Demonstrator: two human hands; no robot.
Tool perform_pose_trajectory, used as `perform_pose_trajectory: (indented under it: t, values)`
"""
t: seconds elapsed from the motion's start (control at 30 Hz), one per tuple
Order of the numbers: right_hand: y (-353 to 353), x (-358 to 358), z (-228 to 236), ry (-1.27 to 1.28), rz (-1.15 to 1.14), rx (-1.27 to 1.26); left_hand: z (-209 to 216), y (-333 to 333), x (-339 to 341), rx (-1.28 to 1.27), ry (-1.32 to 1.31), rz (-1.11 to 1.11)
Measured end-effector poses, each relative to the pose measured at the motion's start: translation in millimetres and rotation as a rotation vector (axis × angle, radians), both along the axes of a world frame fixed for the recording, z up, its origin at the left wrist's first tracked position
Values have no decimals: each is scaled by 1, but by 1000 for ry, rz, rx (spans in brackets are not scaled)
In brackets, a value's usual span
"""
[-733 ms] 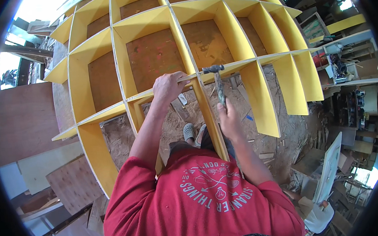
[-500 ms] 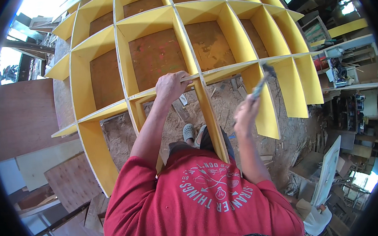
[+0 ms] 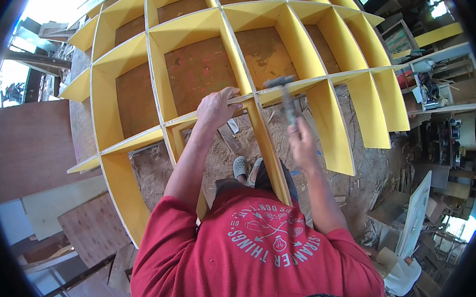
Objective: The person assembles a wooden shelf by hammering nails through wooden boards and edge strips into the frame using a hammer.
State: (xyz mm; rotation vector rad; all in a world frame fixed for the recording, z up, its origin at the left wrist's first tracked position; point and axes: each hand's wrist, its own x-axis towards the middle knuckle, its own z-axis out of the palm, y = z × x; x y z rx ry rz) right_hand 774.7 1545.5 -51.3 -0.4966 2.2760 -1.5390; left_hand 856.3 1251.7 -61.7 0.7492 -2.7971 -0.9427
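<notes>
A large grid of interlocking yellow boards with pale raw edges stands in front of me. My left hand is closed over the top edge of a cross board, just left of where it meets a lengthwise board. In my right hand is a hammer, gripped by its handle. Its dark head is just above the cross board's edge, a little right of that joint; whether it touches cannot be made out. My left fingers partly hide the edge beneath them.
Brown panels show through the grid's far openings. Sawdust and scraps cover the floor around my feet. Plywood sheets stand at the left. Shelves with tools and clutter line the right, near a leaning pale board.
My right hand has swung the hammer leftward, from beside the right-hand boards to near the joint by my left hand. My left hand keeps its place on the board.
</notes>
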Motion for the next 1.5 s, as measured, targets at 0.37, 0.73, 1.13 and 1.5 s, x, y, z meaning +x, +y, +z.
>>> perform_pose_trajectory:
  t: [0.37,0.73,1.13,1.5]
  values:
    - [-6,15,9,-143,160,96,-2,-7,3,90,69,-22]
    - [-5,17,18,-333,-181,-62,10,-2,-1,107,52,-17]
    - [-8,12,8,65,-150,59,9,-3,-3,102,1,-35]
    - [-3,6,109,160,-145,16,2,-6,-2,98,-8,-30]
